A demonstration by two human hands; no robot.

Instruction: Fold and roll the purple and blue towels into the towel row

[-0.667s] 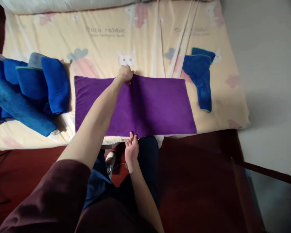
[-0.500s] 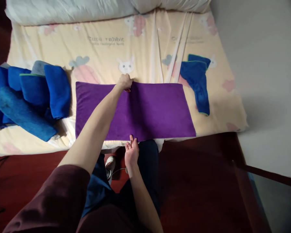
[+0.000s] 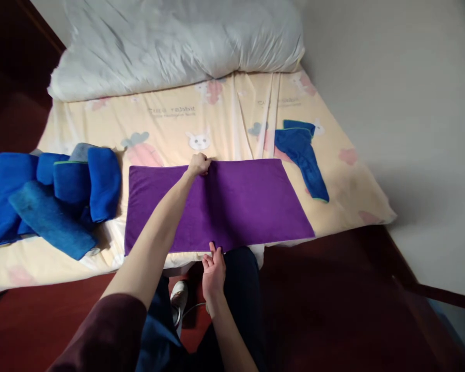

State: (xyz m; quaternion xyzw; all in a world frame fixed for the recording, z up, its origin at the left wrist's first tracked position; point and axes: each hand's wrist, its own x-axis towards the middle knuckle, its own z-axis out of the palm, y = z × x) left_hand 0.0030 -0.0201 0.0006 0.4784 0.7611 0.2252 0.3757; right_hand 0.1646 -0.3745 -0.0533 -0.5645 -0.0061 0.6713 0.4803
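The purple cloth [image 3: 256, 201], a flat, matte rectangle, lies on the bed [image 3: 349, 206], its long axis running left to right along the near side; the left hand [image 3: 199, 164] pinches its far edge around mid-length; the right hand [image 3: 214, 271], palm up, touches the near edge, whether pinching I cannot tell.

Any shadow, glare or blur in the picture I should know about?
In the head view, a dark shadow band runs down the purple cloth beside the left hand, with no strong glare on it; same head view, the floor is too dark for detail, and small lettering on the sheet is smeared.
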